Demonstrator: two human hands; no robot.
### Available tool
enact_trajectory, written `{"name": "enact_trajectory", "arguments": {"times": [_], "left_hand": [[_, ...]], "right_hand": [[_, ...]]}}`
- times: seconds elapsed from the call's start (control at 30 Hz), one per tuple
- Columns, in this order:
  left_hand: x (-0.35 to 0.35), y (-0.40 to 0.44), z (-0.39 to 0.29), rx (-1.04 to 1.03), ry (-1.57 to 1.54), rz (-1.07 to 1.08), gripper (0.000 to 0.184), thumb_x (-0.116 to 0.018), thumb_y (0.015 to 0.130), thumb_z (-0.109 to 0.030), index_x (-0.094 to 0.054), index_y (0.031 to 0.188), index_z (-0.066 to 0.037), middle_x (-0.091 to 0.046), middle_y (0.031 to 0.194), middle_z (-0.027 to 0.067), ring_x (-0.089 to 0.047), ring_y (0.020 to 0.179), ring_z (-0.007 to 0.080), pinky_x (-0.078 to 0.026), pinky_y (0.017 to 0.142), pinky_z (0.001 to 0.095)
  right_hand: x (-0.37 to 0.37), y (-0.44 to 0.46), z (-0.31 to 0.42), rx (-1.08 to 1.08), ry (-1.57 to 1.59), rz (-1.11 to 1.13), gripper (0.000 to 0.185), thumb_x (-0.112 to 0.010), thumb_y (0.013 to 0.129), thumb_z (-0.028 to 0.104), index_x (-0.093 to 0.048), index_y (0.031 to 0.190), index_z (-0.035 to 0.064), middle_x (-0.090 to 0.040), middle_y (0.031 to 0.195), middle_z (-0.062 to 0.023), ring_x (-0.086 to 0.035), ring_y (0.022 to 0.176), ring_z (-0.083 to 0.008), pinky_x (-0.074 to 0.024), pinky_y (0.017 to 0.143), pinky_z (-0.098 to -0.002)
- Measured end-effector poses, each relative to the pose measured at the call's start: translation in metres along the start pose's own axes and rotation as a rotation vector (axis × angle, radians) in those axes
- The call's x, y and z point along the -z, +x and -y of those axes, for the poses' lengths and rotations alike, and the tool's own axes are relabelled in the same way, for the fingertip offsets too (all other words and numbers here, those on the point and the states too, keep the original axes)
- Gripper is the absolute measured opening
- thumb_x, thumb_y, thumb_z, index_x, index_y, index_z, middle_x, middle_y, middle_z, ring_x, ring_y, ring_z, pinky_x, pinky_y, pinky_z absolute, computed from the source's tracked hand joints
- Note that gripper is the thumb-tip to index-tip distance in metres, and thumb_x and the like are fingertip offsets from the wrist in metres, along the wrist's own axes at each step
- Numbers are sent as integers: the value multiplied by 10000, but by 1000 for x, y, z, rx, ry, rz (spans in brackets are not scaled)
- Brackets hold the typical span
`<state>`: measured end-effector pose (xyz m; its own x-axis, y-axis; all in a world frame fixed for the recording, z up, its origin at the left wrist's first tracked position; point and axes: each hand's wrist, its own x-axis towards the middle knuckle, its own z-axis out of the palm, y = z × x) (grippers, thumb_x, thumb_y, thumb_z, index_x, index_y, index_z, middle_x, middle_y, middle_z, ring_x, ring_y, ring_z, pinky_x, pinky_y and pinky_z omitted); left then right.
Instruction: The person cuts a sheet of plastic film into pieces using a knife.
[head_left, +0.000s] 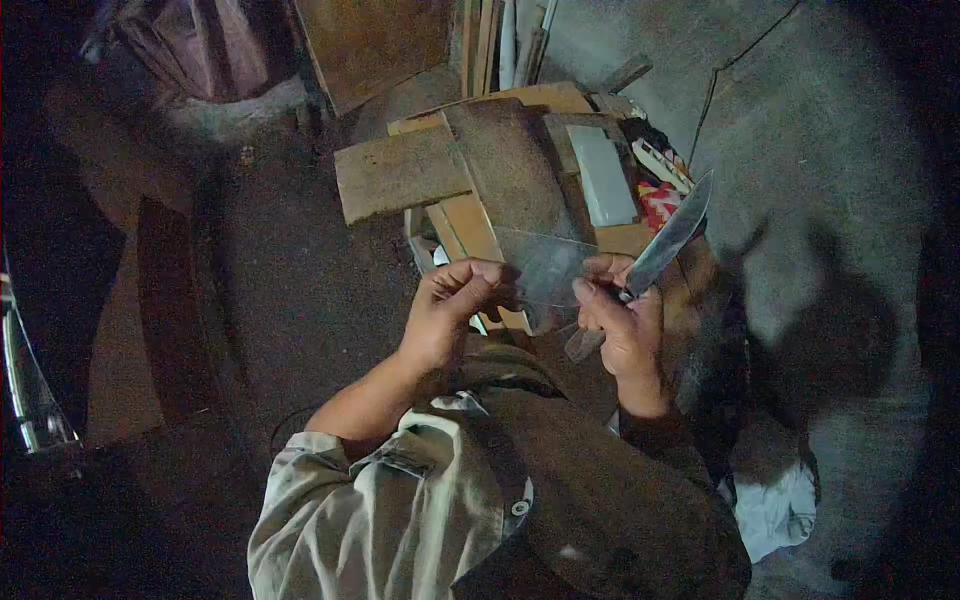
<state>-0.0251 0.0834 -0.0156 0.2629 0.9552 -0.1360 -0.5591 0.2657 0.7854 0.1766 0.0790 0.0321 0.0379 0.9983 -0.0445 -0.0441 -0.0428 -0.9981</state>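
Observation:
Between my two hands stretches a thin, clear sheet, see-through and held roughly level. My left hand is closed, pinching the sheet's left end between thumb and fingers. At the other end, my right hand is closed around a knife. Its broad, pointed blade slants up and to the right, while part of the handle shows below the palm. The right thumb and fingers also meet the sheet's right end. The blade stands apart from the sheet.
Past my hands lie wooden boards, a worn brown board and a pale rectangular block. A red-and-white patterned item rests to their right. A grey wall rises on the right, with white cloth low beside it.

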Motion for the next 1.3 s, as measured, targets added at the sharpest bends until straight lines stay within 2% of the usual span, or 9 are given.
{"name": "enact_trajectory", "arguments": {"times": [0.4, 0.5, 0.9, 1.0, 1.07, 1.1, 1.13, 1.2, 1.3], "left_hand": [[-5, 0, -3, -22, 66, 60, 191, -620, 873, -189, -655, 967, -27, -684, 817, 75, -645, 759, 145, -459, 616, 250], [-6, 2, 0, 27, 105, 20, 160, -635, 849, -125, -654, 918, 17, -677, 826, 104, -652, 746, 191, -517, 687, 322], [-15, 1, -2, 102, 48, 74, 162, -609, 885, -130, -633, 823, 18, -641, 735, 59, -592, 652, 128, -483, 623, 274], [-13, 2, -1, 86, -49, 44, 187, -609, 890, -165, -627, 796, -4, -640, 718, 52, -592, 643, 117, -461, 593, 249], [-7, 6, -1, 89, 80, -25, 167, -625, 874, -187, -625, 796, -40, -639, 707, 58, -618, 616, 129, -450, 521, 235], [-8, 7, -2, 52, 66, -56, 186, -631, 871, -211, -620, 769, -56, -641, 700, 63, -615, 597, 121, -421, 488, 219], [-8, 8, -2, 50, 63, -61, 186, -631, 871, -211, -620, 769, -56, -641, 700, 63, -615, 597, 121, -421, 488, 219], [-6, 10, -4, 31, 43, -112, 209, -620, 879, -234, -623, 769, -56, -642, 702, 63, -615, 598, 121, -419, 486, 220], [-6, 12, -5, -24, 14, -120, 220, -613, 883, -248, -627, 780, -54, -645, 712, 60, -620, 607, 128, -423, 498, 220]], "right_hand": [[-4, -1, 6, -11, -11, -1, 232, -673, 760, 21, -565, 962, -18, -573, 724, -47, -461, 502, -75, -388, 467, -222], [-3, -2, 5, -1, -5, 8, 252, -687, 750, 24, -563, 965, -16, -573, 724, -47, -468, 506, -77, -386, 468, -216], [4, -4, 8, -17, -168, 70, 291, -682, 809, 97, -555, 1051, -3, -580, 781, -17, -500, 576, -59, -394, 476, -207], [4, -12, 12, -10, -222, 52, 306, -646, 839, 100, -540, 1106, -5, -569, 804, -10, -506, 655, -64, -417, 551, -214], [12, -19, 11, 184, -354, 71, 350, -612, 860, 94, -513, 1181, -3, -559, 850, -11, -496, 738, -69, -425, 657, -223], [18, -23, 13, 80, -302, 105, 378, -572, 881, 85, -483, 1236, -9, -561, 920, -21, -493, 795, -82, -417, 749, -231], [20, -29, 15, 79, -303, 111, 378, -572, 881, 85, -483, 1236, -9, -561, 920, -21, -493, 795, -82, -417, 749, -231], [22, -39, 17, 61, -574, 168, 381, -546, 896, 96, -468, 1249, -25, -579, 995, -63, -520, 831, -114, -431, 773, -250], [20, -52, 14, 119, -745, 233, 393, -542, 905, 123, -459, 1242, -60, -579, 1130, -170, -562, 1017, -231, -422, 888, -316]]}}
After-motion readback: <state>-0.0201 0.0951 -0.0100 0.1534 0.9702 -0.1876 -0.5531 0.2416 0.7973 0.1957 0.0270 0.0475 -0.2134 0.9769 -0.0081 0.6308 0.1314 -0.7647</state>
